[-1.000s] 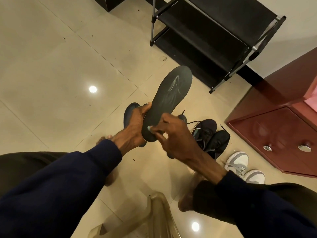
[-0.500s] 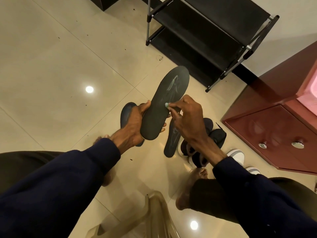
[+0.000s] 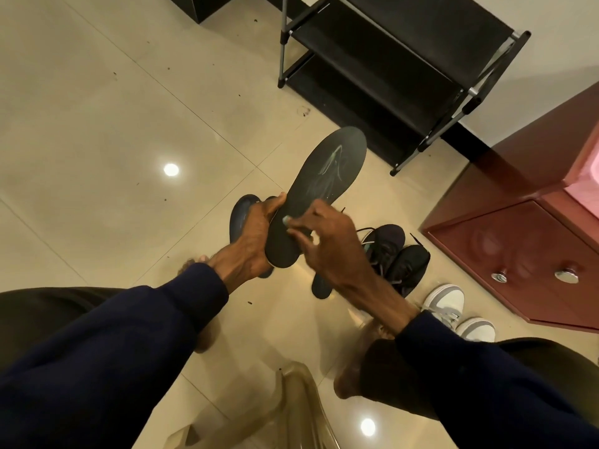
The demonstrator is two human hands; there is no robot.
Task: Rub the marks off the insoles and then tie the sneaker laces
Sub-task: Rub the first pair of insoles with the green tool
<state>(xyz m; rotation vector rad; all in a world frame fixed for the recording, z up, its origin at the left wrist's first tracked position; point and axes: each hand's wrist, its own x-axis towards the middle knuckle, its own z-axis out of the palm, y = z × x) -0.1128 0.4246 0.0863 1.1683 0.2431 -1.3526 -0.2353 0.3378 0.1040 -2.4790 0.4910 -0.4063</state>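
My left hand (image 3: 249, 241) grips the heel end of a dark insole (image 3: 324, 183) held up over the floor, toe pointing away. Pale chalky marks show on its front half. My right hand (image 3: 327, 244) pinches a small pale green eraser (image 3: 286, 219) and presses it on the insole's middle. Two more dark insoles lie on the floor, one (image 3: 238, 215) behind my left hand and one (image 3: 319, 288) under my right wrist. A pair of black sneakers (image 3: 398, 254) with loose laces stands to the right.
A black shoe rack (image 3: 389, 69) stands ahead against the wall. A red cabinet (image 3: 534, 254) with metal knobs is at right. White and grey sneakers (image 3: 453, 306) sit by it. A clear plastic chair edge (image 3: 301, 400) is between my knees. My bare feet rest on the tiled floor.
My right hand with the eraser slid up the insole toward the marks, then back down toward the heel end. The left hand kept its grip.
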